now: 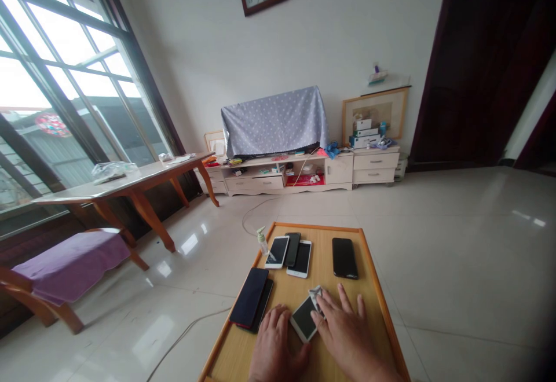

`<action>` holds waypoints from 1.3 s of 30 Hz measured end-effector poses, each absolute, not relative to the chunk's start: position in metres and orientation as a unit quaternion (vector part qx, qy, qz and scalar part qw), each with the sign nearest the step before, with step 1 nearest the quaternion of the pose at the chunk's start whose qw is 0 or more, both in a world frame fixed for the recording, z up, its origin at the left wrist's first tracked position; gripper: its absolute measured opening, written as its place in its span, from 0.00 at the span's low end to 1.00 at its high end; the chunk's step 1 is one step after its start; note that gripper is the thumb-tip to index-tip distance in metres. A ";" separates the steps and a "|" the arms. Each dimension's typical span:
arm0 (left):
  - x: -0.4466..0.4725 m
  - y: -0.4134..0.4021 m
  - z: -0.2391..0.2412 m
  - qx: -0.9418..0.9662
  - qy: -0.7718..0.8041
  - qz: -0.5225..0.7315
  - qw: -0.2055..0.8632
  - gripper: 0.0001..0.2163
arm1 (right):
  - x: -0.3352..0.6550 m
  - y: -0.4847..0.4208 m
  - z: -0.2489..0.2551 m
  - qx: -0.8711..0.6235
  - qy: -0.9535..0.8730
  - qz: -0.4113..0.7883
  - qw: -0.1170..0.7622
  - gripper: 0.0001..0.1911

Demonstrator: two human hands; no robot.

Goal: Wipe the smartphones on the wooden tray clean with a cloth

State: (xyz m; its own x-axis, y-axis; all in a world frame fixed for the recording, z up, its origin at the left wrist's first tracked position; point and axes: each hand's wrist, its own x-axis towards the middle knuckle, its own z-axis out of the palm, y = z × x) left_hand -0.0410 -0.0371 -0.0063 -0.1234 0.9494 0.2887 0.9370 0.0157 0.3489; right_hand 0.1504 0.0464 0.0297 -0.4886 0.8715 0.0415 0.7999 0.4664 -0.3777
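Note:
A white smartphone (304, 319) with a dark screen lies tilted on the wooden table (321, 290), between my two hands. My left hand (275, 341) grips its left and lower edge, thumb near the bottom corner. A small whitish-grey wiping cloth (316, 294) is pressed against the phone's upper right by my right hand (345, 327). The thumb and index finger of that hand bear on the cloth, while its other fingers are spread above the tabletop. Part of the phone is hidden beneath the cloth and fingers.
Several more phones lie around: a black phone (344, 258) at right, a dark blue phone (249, 297) stacked at left, a white phone (277, 252) in the back group. A pump bottle (262, 242) stands at the table's left edge. Beyond are a TV cabinet (339, 172) and side table (152, 171).

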 end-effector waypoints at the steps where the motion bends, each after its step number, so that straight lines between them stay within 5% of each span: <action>1: -0.041 -0.037 -0.006 0.661 0.714 0.231 0.016 0.26 | 0.150 0.048 0.029 -0.497 -0.846 0.153 0.115 0.30; 9: -0.052 -0.036 -0.020 0.668 0.714 0.205 0.027 0.27 | 0.131 0.017 0.032 -0.375 -0.886 0.253 0.104 0.28; 23: -0.040 -0.038 0.001 0.644 0.730 0.222 0.048 0.27 | 0.131 0.065 0.015 -0.503 -0.846 0.136 0.115 0.31; 39: -0.055 -0.037 -0.022 0.674 0.714 0.189 0.033 0.25 | 0.125 0.016 0.041 -0.354 -0.892 0.268 0.085 0.29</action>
